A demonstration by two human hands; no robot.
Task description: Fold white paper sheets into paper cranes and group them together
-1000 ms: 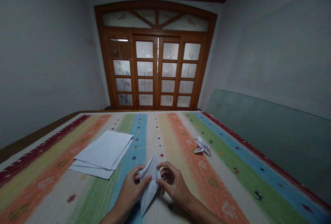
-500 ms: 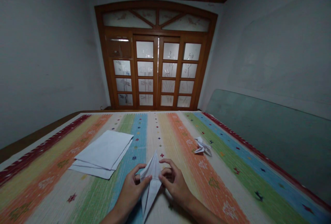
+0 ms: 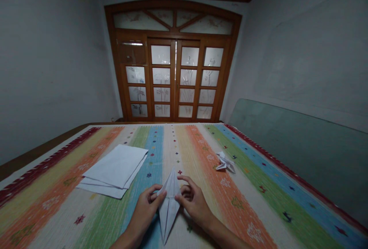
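A folded white paper piece (image 3: 169, 203), long and pointed at both ends, lies upright-lengthwise on the striped mat between my hands. My left hand (image 3: 145, 212) pinches its left edge with thumb and curled fingers. My right hand (image 3: 193, 202) pinches its right edge, fingers bent over the fold. Both hands rest low at the near edge of the mat.
A loose stack of white paper sheets (image 3: 115, 170) lies to the left. A small finished folded paper figure (image 3: 225, 162) sits to the right. The colourful striped mat (image 3: 258, 203) covers the surface. A wooden glazed door (image 3: 174, 82) stands at the far wall.
The folded paper has turned from a slant to nearly straight and has been pressed narrower. Both hands have shifted slightly with it.
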